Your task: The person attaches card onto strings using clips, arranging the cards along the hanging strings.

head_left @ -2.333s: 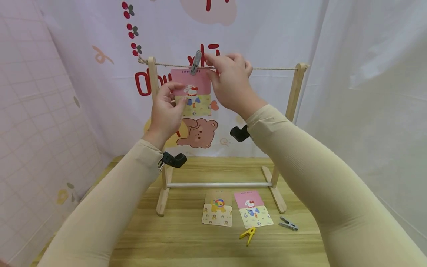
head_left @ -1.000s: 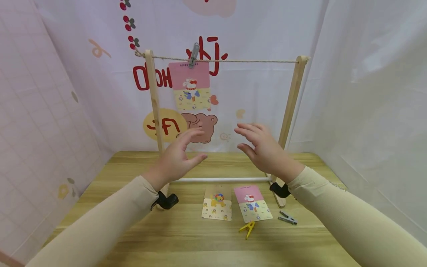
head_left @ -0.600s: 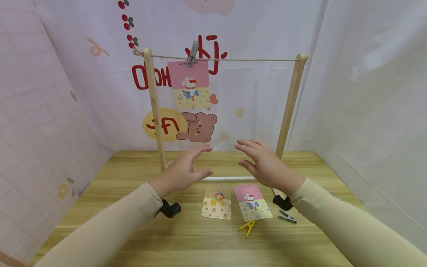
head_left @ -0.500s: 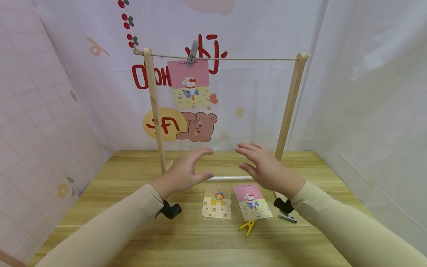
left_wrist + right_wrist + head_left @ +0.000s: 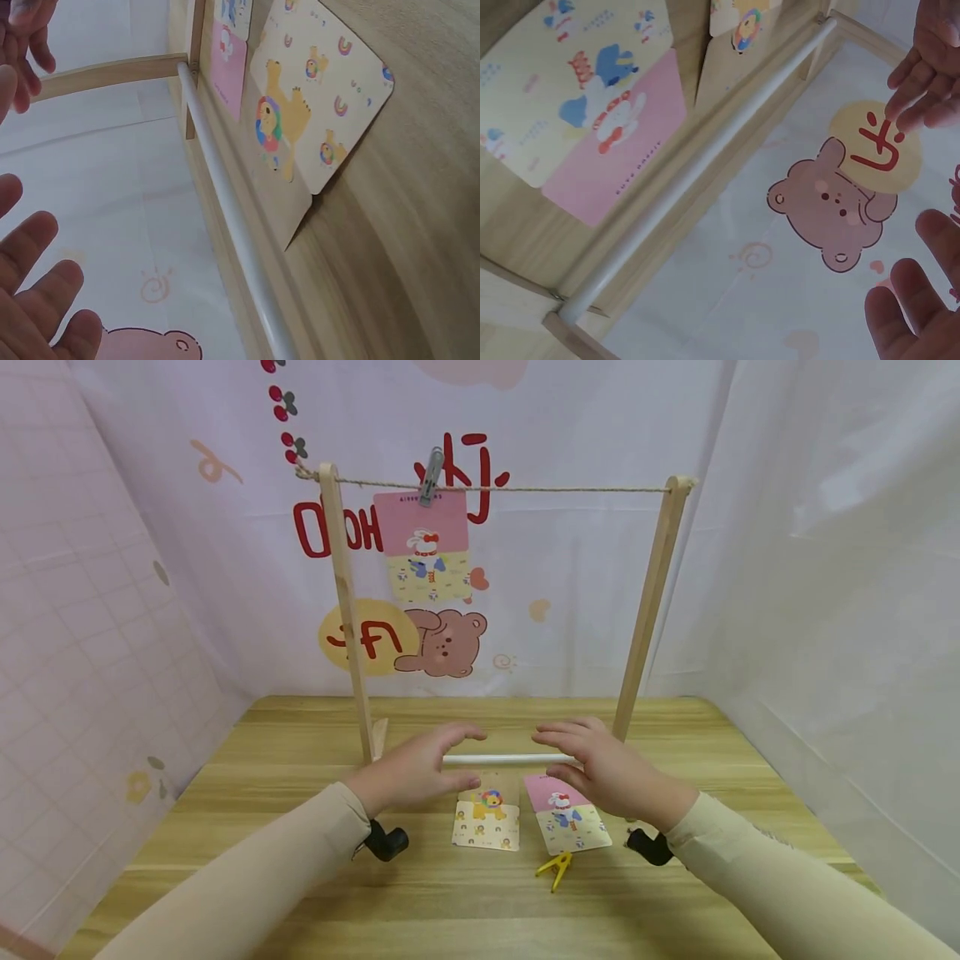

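In the head view my left hand (image 5: 416,770) hovers over the table, fingers apart and holding nothing. It is nearest to a beige card with a lion (image 5: 486,827). Facing it, my right hand (image 5: 615,772) is also bare, its fingers loosely bent above the pink-and-yellow rabbit card (image 5: 576,831). Just in front of that card lies a yellow spring clip (image 5: 556,868). A matching rabbit card (image 5: 429,547) hangs from the rope (image 5: 555,489), pinched there by a grey clip (image 5: 431,478). Both wrist views show the cards lying flat, apart from the fingers.
A wooden rack has a left post (image 5: 343,585), a right post (image 5: 651,602) and a white crossbar (image 5: 513,759) low down, behind the cards. It stands on a wood-grain table (image 5: 450,910). Behind it hangs a printed white cloth (image 5: 570,427).
Both hands have left the hanging card and come down over the table. The card stays clipped on the rope. The second grey clip, earlier visible on the table, is now hidden near my right wrist.
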A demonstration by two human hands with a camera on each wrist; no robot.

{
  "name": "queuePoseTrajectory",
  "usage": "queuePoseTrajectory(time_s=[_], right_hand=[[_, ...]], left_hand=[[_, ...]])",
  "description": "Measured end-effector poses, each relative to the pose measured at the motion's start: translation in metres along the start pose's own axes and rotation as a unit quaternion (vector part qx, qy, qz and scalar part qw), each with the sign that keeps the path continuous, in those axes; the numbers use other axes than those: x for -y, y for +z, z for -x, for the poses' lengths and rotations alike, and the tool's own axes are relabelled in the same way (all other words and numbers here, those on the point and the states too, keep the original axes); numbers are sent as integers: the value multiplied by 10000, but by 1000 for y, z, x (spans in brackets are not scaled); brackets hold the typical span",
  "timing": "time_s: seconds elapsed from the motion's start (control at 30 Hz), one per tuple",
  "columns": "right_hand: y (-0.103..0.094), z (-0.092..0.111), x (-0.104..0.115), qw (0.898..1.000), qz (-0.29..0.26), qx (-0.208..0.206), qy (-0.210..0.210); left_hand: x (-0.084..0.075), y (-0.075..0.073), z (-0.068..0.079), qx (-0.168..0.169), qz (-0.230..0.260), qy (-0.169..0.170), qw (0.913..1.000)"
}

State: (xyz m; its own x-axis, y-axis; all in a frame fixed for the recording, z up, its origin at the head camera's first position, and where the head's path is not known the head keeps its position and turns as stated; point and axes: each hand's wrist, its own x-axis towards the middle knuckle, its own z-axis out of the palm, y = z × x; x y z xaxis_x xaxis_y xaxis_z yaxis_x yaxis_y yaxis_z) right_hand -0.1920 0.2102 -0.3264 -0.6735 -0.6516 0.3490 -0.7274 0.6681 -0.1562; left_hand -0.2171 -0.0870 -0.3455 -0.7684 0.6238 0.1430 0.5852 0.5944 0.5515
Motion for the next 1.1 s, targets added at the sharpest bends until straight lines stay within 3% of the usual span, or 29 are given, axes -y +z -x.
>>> queuePoseTrajectory(time_s=[0.5,0.77,1.1], right_hand=[[24,26,-1,9950,-204,954,-197],[40,36,1,9907,-237,1263,-457],[48,43,4,9850,-91,1604,-634]], left_hand=[[19,25,-2,770,-23,-202,9968],[24,33,-3,1227,-8,-455,9914],[32,43,-7,1420,-361,-122,9891]])
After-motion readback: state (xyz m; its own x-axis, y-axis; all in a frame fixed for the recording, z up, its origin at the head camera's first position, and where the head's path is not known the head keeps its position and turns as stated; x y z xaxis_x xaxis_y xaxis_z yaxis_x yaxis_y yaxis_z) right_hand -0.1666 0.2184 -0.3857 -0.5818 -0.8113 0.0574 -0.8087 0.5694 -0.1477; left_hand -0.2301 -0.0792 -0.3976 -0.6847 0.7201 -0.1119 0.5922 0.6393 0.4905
